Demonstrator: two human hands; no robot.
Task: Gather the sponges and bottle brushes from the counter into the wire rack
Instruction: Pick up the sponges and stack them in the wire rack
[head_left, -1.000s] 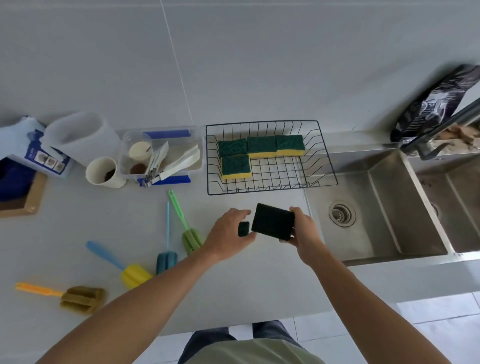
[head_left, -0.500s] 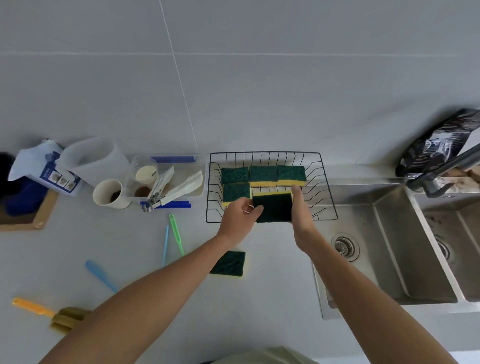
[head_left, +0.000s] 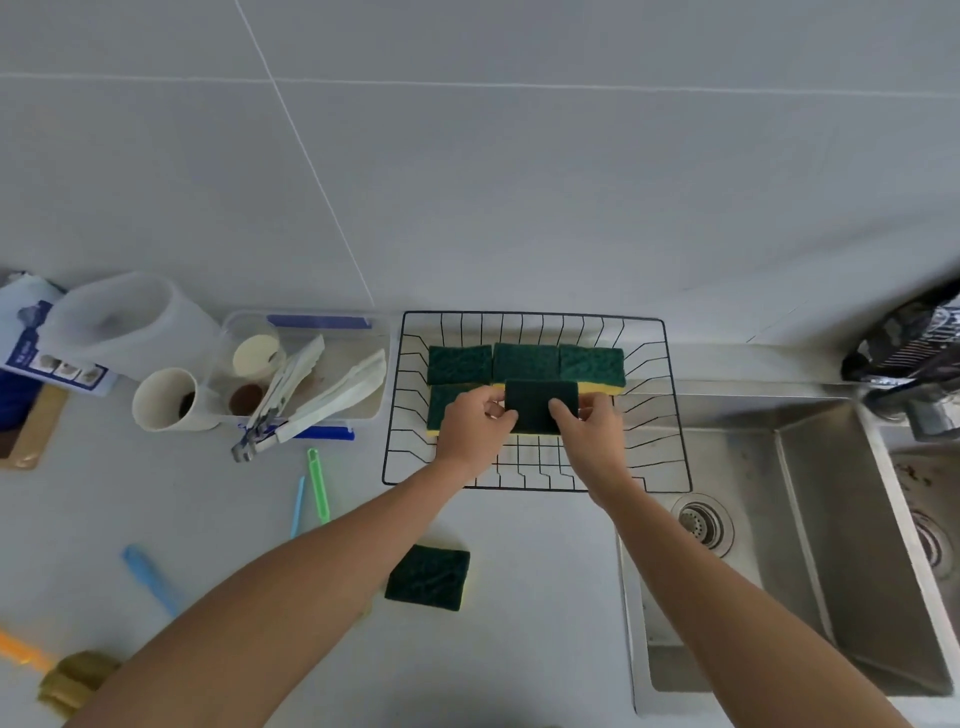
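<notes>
Pinching one green sponge (head_left: 540, 413) between them, the left hand (head_left: 475, 426) has its left end and the right hand (head_left: 589, 428) its right end, so the grip here is fingers pressed onto both short edges. The sponge sits scrubby side up with its long axis running left-right, inside the wire rack (head_left: 675, 415), in the front row just right of another sponge (head_left: 441, 402) and right in front of the back row of three (head_left: 524, 362). Looks to me like it's being set down to finish that second row. Heading outward, one loose sponge (head_left: 427, 577) lies on the table (head_left: 545, 597) toward the person from the rack, closer to the left arm I'd say. Off to the left are the brushes: green handle (head_left: 318, 486), blue handle (head_left: 148, 577), and an orange-handled one (head_left: 67, 680) at the edge, all well apart from the rack.
</notes>
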